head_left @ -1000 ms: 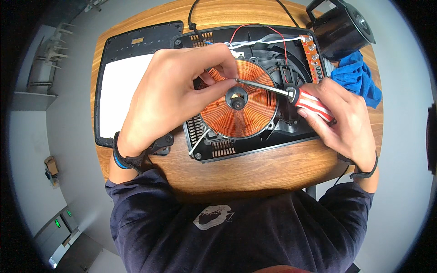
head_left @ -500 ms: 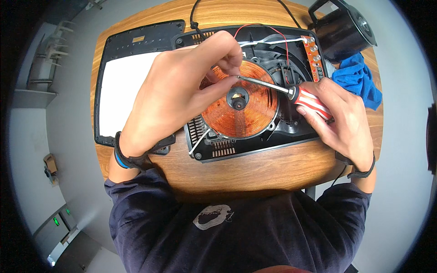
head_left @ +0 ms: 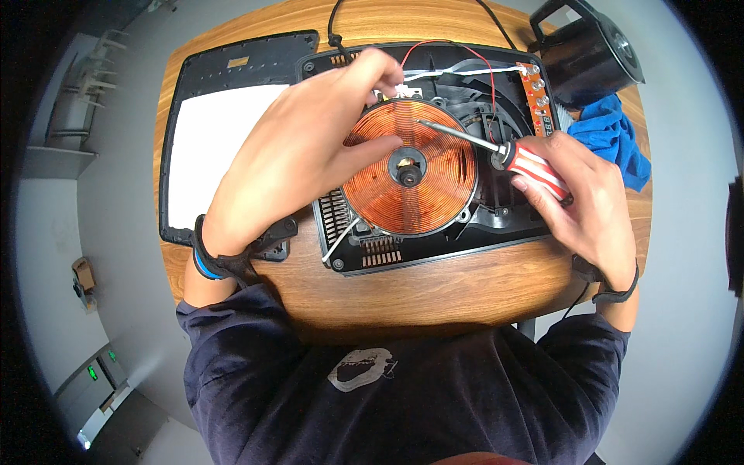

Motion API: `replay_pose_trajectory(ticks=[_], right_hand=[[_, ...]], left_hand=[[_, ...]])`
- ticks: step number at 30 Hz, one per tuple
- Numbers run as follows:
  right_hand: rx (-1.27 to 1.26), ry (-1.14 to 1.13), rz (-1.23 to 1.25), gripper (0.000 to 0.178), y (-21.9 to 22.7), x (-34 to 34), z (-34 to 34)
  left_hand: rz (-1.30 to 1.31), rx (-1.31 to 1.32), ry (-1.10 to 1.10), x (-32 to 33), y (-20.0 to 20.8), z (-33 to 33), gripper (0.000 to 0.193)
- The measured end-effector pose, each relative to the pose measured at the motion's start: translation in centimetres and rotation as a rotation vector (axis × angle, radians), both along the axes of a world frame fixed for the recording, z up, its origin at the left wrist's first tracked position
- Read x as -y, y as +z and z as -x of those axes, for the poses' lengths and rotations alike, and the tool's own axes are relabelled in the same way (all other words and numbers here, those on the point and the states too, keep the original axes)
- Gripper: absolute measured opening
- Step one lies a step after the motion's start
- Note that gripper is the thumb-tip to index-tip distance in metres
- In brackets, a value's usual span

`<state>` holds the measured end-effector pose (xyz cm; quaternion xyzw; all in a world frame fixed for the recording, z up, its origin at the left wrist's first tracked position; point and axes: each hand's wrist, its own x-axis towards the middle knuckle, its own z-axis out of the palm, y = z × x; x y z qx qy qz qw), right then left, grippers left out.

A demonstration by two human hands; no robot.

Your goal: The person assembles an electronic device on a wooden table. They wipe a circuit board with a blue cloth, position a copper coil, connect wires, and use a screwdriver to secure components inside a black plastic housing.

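Note:
My right hand (head_left: pixel 585 194) grips a screwdriver (head_left: pixel 542 174) by its red and white handle. The metal shaft points left, its tip over the upper part of a round copper coil (head_left: pixel 438 198). That coil sits in the opened black housing (head_left: pixel 434 260) of what looks like an induction cooker. Above the coil's left side is my left hand (head_left: pixel 302 147), thumb apart from the fingers, with nothing visible between them. Its palm side and part of the fingertips are hidden. White connectors (head_left: pixel 403 91) show beside those fingertips.
Left of the housing lies a black cover panel (head_left: pixel 267 50) with a white sheet area. An orange circuit board (head_left: pixel 536 97) is at the housing's right. A black jug (head_left: pixel 585 66) and a blue cloth (head_left: pixel 612 136) stand beyond. Under my left wrist is a small black object (head_left: pixel 279 244).
My left thumb and fingers have parted and moved away from the screwdriver tip, which they were pinching at. The screwdriver has shifted slightly right, still in my right hand.

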<state>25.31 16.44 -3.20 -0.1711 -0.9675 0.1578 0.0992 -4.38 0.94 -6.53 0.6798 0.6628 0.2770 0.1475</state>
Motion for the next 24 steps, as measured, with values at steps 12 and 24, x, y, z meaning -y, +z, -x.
replay_pose_trajectory(ticks=[12,24], right_hand=[[0.042,-0.072,-0.066,0.036,-0.8,-4.5,0.5],[0.114,0.091,-0.189,0.038,-1.7,-7.0,4.3]], left_hand=[[0.118,-0.18,-0.083,1.4,-1.5,0.3,0.068],[0.116,-0.021,-0.009,0.4,-3.1,1.2,0.054]])
